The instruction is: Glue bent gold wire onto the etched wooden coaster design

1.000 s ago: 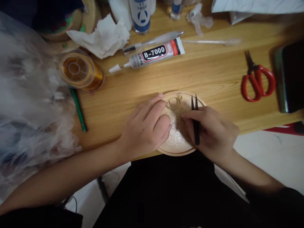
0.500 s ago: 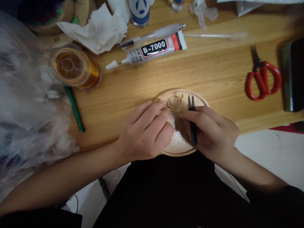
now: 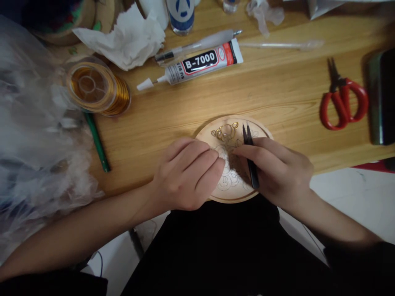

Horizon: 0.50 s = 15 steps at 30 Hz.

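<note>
A round wooden disc with a pencilled pattern lies at the near edge of the table. Bent gold wire shapes rest on its far part. My left hand lies curled on the disc's left side, fingers together, pressing on it. My right hand is closed on black tweezers, whose tips point away from me beside the gold wire. The fingertips of both hands nearly meet over the middle of the disc.
A spool of gold wire and a green pencil lie to the left. A B-7000 glue tube, crumpled tissue and bottles sit at the back. Red scissors and a dark phone are on the right. A clear plastic bag fills the left.
My left hand has slid back toward me, off the gold wire, which now shows fully. The tweezers shifted slightly left. The view has tilted a little.
</note>
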{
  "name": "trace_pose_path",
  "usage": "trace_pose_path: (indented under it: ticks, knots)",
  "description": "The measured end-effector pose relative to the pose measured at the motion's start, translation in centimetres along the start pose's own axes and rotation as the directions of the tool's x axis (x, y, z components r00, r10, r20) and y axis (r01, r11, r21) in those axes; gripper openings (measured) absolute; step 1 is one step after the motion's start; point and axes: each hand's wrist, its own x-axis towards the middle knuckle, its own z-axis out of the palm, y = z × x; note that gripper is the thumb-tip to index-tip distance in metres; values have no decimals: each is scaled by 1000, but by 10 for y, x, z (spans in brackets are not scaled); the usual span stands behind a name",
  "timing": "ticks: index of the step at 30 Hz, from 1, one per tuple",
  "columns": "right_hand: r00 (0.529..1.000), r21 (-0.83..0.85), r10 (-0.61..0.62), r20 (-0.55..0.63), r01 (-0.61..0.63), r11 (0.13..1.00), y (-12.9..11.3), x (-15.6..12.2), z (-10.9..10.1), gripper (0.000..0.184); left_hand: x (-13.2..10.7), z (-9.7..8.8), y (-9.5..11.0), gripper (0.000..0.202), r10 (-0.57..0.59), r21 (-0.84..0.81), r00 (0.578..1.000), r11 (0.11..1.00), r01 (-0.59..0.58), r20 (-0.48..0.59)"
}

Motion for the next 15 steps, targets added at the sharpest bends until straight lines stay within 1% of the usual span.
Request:
trace_pose_path:
  ticks: [2,6,8,10,15]
  knots:
    - [1000,-7,-8,2,8,1000,1,0,0,15,0,0,0,10,1,-1,1000,1000,-1,17]
    - [999,9,-37,0,37,999,4,2,0,16,2,2,1,15,-12,23,1000,1000,12,-1]
    - [998,12,-56,1,56,998,6,2,1,16,3,4,1,10,-10,46,1000,999,9,14]
    - [998,2,-70,-5,70,998,8,3,1,14,3,4,2,7,-2,77,998,997,-2,56]
    - [994,-16,-107,-14,107,994,10,6,0,15,2,3,4,33,23,138,991,990,-41,131]
